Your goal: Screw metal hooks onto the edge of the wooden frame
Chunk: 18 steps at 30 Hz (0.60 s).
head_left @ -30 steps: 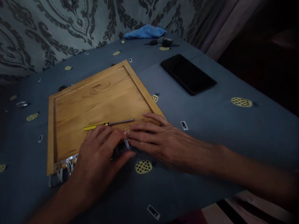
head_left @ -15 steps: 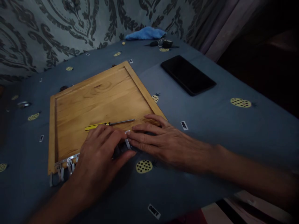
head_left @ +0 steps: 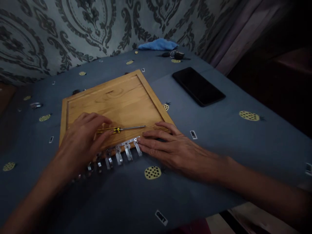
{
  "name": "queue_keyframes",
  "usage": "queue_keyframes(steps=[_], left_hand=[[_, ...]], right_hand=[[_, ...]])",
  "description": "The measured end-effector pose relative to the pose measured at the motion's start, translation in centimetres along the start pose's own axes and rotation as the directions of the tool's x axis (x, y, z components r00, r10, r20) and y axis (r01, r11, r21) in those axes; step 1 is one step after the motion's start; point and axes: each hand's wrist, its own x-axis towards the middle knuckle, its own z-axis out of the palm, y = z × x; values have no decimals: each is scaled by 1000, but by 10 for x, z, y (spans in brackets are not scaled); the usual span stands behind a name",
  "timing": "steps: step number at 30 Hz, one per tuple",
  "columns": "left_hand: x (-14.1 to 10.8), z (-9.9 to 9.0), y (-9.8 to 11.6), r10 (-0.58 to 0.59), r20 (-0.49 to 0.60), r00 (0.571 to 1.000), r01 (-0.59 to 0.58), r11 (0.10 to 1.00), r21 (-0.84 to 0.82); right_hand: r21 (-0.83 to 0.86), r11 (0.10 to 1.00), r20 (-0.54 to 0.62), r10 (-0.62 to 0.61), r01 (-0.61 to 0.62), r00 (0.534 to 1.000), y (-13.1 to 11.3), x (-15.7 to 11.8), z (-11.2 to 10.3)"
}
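Note:
A framed wooden board (head_left: 122,100) lies on the blue cloth. Along its near edge runs a metal strip with several metal hooks (head_left: 119,156) hanging off the board. On the board rests a screwdriver (head_left: 131,127) with a yellow and black handle. My left hand (head_left: 84,136) is over the board's left part, thumb and fingers apart around the handle's end; whether it touches the handle is unclear. My right hand (head_left: 170,146) lies flat with fingers stretched out on the board's near right corner, fingertips at the right end of the strip.
A black phone (head_left: 198,86) lies right of the board. Keys (head_left: 179,55) and a blue rag (head_left: 158,44) are at the back, near the patterned curtain (head_left: 92,29). A small metal piece (head_left: 36,105) sits at the left. The table's edge slopes down on the right.
My left hand has moved left off the strip's right end and opened, uncovering the hooks. My right hand has stayed on the corner. The view has shifted slightly.

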Motion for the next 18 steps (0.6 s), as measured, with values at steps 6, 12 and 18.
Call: queue_keyframes(steps=[6,12,18], left_hand=[[1,5,-11,-114,175,978,123,992,-40],[6,2,-15,-104,249,963,130,987,-90],[7,-11,-21,-249,168,954,295,885,-361]], right_hand=[[0,1000,32,27,-27,999,-2,0,0],[-14,999,27,33,-32,999,-3,2,-2],[-15,1000,-4,26,-26,1000,-3,2,0]])
